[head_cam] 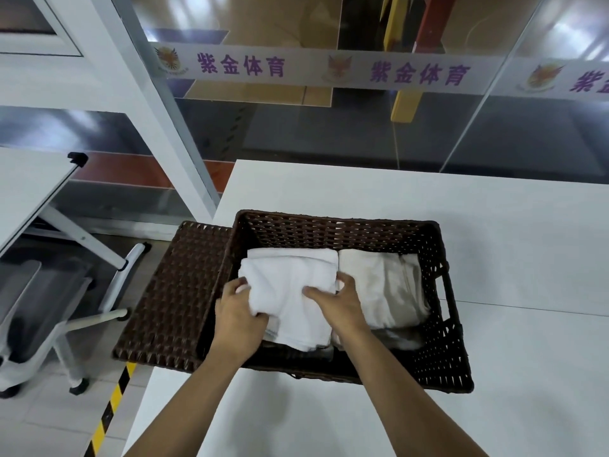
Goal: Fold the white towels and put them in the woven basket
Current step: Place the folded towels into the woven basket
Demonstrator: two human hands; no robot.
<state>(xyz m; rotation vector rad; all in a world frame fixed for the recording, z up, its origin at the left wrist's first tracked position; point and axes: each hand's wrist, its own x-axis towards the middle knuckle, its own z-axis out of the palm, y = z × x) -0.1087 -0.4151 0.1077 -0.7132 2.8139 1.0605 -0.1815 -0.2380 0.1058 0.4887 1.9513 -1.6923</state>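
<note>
Placing step: both hands, left (238, 311) and right (339, 303), grip a folded towel (290, 291) inside the basket (438, 341); next, let go and withdraw.

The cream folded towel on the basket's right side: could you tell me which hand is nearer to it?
Right. The right hand lies beside the cream towel; the left hand grips the white towel farther left.

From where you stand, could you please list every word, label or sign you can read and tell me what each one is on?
"紫金体育": purple characters on the white band across the glass partition, left.
"紫金体育": same band, centre.
"紫金": same band, cut off by the right edge of the view.
Emblems beside each text: their small lettering is too blurred to read.
Woven basket, white towels: no text.
</note>
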